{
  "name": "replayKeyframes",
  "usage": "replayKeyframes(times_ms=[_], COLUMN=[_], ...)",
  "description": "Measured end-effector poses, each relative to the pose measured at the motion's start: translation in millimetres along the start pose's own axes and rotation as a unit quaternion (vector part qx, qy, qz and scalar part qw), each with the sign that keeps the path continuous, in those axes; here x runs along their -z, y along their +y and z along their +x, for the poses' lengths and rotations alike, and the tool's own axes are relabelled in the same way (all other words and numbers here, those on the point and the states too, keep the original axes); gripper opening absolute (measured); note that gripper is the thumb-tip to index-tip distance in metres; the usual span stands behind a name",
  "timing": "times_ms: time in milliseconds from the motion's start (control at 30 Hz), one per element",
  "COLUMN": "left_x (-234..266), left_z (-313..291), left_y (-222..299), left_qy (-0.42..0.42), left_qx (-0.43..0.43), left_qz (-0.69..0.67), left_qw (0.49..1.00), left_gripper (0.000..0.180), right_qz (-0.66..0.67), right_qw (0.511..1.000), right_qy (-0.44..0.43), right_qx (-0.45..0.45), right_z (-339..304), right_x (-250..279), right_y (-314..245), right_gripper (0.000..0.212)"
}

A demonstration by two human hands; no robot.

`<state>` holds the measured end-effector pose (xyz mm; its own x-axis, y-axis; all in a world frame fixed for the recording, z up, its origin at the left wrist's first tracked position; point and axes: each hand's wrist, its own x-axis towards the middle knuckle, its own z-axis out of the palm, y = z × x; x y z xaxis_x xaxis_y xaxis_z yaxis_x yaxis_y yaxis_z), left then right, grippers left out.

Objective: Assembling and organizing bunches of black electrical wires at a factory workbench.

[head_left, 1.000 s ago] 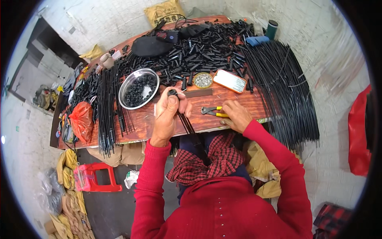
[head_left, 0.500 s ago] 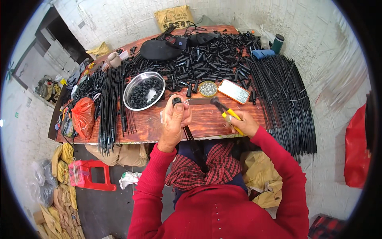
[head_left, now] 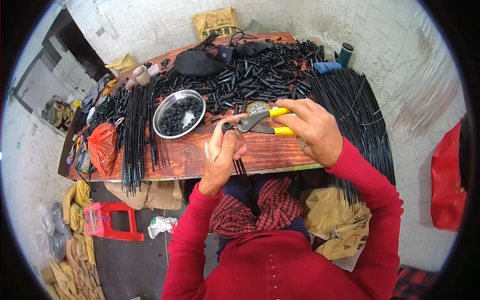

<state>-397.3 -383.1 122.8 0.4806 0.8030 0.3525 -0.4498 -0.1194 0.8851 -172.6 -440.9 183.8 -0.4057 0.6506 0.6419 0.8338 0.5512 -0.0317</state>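
My left hand (head_left: 224,156) is closed around black cables (head_left: 241,169) that hang down toward my lap. A round black fitting (head_left: 227,126) stands out at the top of its grip, by the thumb and forefinger. In my right hand (head_left: 314,131) are cutting pliers (head_left: 256,121) with yellow handles, the handles spread apart. Their dark jaws are right beside the fitting, at the thin wire ends; whether they have closed on a wire is too small to tell. Just beyond the pliers sits a round dish of small silvery metal parts (head_left: 258,107).
A steel bowl (head_left: 158,131) of black ring-like fittings stands left of my hands. Bundles of black cables lie at left (head_left: 134,135) and right (head_left: 355,120). A heap of black tubular parts (head_left: 260,75) covers the table's back. A red plastic bag (head_left: 103,147) is far left.
My right hand has lifted the pliers and brought their jaws leftward to the fitting. It now hides the tin of silvery pieces. My left hand keeps its hold, shifted slightly right.
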Motion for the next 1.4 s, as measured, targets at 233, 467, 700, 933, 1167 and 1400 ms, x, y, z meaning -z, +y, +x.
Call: replayKeyframes(times_ms=[233, 467, 700, 933, 1167, 1400], left_x=[-6, -5, -7, 1, -2, 2], left_z=[-2, -3, -2, -8, -8, -5], left_y=[2, 2, -1, -1, -2, -5], left_qy=[0.008, 0.02, 0.012, -0.03, -0.012, -0.016], left_qx=[0.007, 0.009, 0.017, 0.005, 0.02, 0.021], left_qz=[0.002, 0.012, 0.0, -0.026, -0.02, -0.035], left_qw=[1.0, 1.0, 1.0, 0.999, 1.0, 0.999], left_gripper=[0.048, 0.049, 0.05, 0.054, 0.051, 0.053], right_qz=[-0.159, -0.196, -0.214, 0.392, 0.506, 0.044], right_qw=[0.985, 0.971, 0.958, 0.778, 0.642, 0.993], right_qy=[0.007, 0.001, -0.087, -0.388, -0.441, -0.106], right_qx=[0.063, 0.134, 0.168, -0.3, -0.37, -0.039], right_z=[10, 19, 22, 13, -2, -9], right_x=[8, 11, 31, 28, 27, 37], right_y=[2, 10, 16, 5, 10, -12], right_gripper=[0.026, 0.024, 0.014, 0.034, 0.042, 0.049])
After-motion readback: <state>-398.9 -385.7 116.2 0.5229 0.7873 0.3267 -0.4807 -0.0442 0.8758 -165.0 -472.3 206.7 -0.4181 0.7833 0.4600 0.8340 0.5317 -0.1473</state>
